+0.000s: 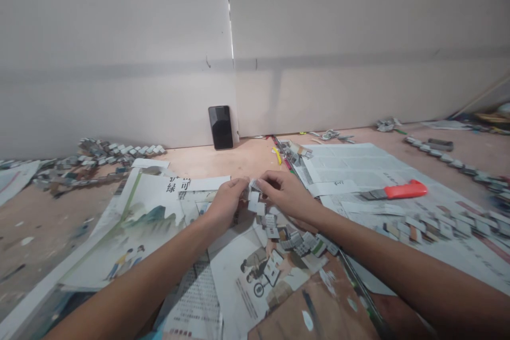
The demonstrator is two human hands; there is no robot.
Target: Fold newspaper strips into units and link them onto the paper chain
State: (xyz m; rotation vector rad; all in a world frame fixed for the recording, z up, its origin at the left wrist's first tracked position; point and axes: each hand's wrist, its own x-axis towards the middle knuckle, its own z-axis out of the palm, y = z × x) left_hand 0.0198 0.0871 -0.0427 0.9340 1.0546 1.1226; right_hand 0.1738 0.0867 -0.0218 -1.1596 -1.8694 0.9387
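A chain of folded newspaper strips (272, 227) zigzags down from my two hands over the printed sheets. My left hand (229, 199) pinches the chain's upper end from the left, its fingers closed. From the right, my right hand (283, 191) closes thumb and fingers on a small folded piece at the same end. The two hands almost meet there, and the fingertips partly hide the paper. Below the hands lie an illustrated newspaper page (151, 234) and a smaller printed sheet (227, 265).
A red-handled knife (404, 190) rests on newspaper sheets (350, 159) to the right. More folded-paper chains lie at the right (450, 226) and far left (115, 151). A phone (221, 127) leans against the white wall. A yellow piece (277, 155) lies near it.
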